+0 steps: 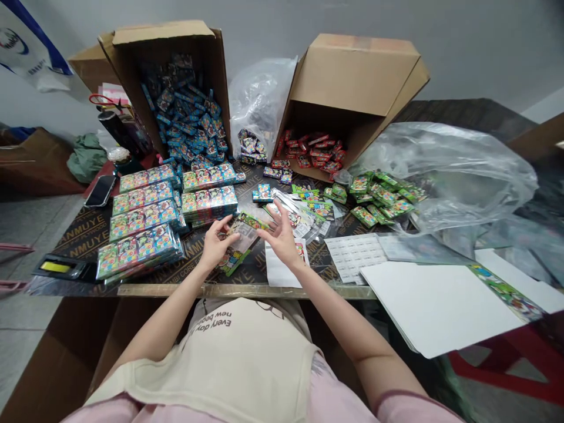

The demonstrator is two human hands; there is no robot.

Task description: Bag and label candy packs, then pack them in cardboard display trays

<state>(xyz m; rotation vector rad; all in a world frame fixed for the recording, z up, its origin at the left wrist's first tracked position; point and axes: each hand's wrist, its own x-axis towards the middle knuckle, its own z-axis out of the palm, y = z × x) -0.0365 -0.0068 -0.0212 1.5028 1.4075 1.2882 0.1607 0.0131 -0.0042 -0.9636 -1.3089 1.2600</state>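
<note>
My left hand [215, 241] pinches the near end of a clear plastic packet with a green printed card [240, 244], held just above the dark table [83, 232]. My right hand [282, 235] hovers at the packet's right side with fingers spread and nothing in it. Just beyond my fingers lie loose clear sleeves and green cards [308, 205]. Wrapped stacks of small colourful boxes [141, 226] sit to the left of my hands.
A tipped carton of blue boxes [185, 117] and a tipped carton of red boxes [317, 150] stand at the back. Green boxes [381, 197] spill from a clear bag [462, 170]. White sheets [436, 305] overhang the right edge. A phone [100, 191] lies far left.
</note>
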